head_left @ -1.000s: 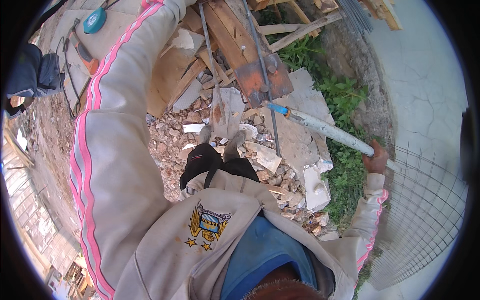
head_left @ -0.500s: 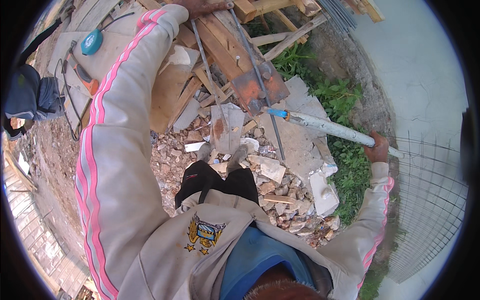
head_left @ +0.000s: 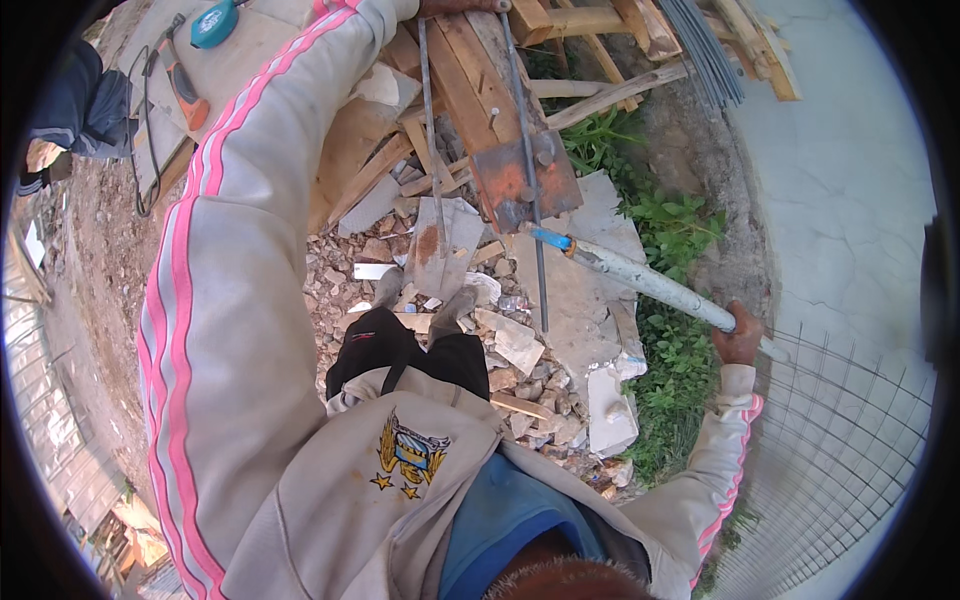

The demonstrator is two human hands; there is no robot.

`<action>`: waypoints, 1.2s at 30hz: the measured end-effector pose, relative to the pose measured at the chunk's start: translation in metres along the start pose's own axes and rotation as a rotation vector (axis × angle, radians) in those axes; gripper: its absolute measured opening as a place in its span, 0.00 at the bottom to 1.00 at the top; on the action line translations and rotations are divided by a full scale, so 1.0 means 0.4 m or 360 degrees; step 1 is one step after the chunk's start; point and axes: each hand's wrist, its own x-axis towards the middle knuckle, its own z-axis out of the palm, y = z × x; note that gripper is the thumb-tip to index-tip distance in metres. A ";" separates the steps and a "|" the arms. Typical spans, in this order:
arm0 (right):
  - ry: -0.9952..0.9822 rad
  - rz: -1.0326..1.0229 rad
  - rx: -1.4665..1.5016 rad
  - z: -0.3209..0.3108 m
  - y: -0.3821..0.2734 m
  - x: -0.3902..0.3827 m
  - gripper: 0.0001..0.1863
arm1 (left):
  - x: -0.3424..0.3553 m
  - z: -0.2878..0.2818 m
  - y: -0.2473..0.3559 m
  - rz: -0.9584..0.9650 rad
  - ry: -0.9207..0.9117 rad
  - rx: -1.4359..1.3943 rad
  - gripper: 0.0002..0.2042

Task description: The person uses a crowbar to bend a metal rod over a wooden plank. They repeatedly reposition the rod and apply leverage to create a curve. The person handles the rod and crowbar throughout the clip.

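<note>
My right hand [head_left: 738, 333] is closed around a long white-painted pipe [head_left: 650, 280] near its far right end. The pipe's other end, with a blue band, meets the corner of a rusty, orange-stained steel plate [head_left: 520, 180] fixed on a wooden plank [head_left: 455, 70]. A thin steel rod [head_left: 527, 130] lies along the plank, crosses the plate beside a bolt stub, and sticks out toward me. My left hand [head_left: 462, 6] lies across the plank at the top edge, mostly cut off; its fingers reach the rod and seem closed on it. Left of it is a second steel rod [head_left: 431, 110].
On a board at the upper left lie a hammer [head_left: 180, 85], a teal tape measure [head_left: 214, 24] and a cable. Broken stone [head_left: 510, 385] surrounds my feet. Loose timber [head_left: 590, 20], steel bars [head_left: 700, 50], weeds [head_left: 670, 350] and wire mesh [head_left: 840, 420] are on the right. Another person's leg [head_left: 90, 110] shows at left.
The whole view has turned and shifted a little. My right hand and the pipe sit lower in the picture, and my left hand is cut off more. My right hand keeps its grip.
</note>
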 end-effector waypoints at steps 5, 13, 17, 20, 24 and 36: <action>0.0028 0.0009 0.0033 0.028 -0.013 -0.012 0.13 | 0.012 -0.004 0.002 -0.0032 -0.0103 0.0001 0.53; 0.0065 0.0046 0.0098 0.014 -0.027 -0.029 0.13 | 0.009 -0.007 0.006 -0.0053 -0.0098 -0.0082 0.52; 0.0025 0.0068 0.0063 0.002 -0.022 -0.033 0.13 | 0.015 0.011 -0.012 -0.0029 -0.0099 -0.0027 0.52; 0.0023 0.0086 -0.0001 0.003 -0.025 -0.042 0.12 | 0.017 0.021 -0.018 0.0001 -0.0086 -0.0002 0.52; 0.0055 0.0143 0.0004 0.000 -0.039 -0.048 0.12 | 0.018 -0.009 0.000 -0.0001 -0.0128 -0.0051 0.53; 0.0232 0.0369 -0.0117 0.022 -0.133 -0.143 0.14 | 0.026 -0.035 0.034 -0.0066 -0.0137 -0.0068 0.54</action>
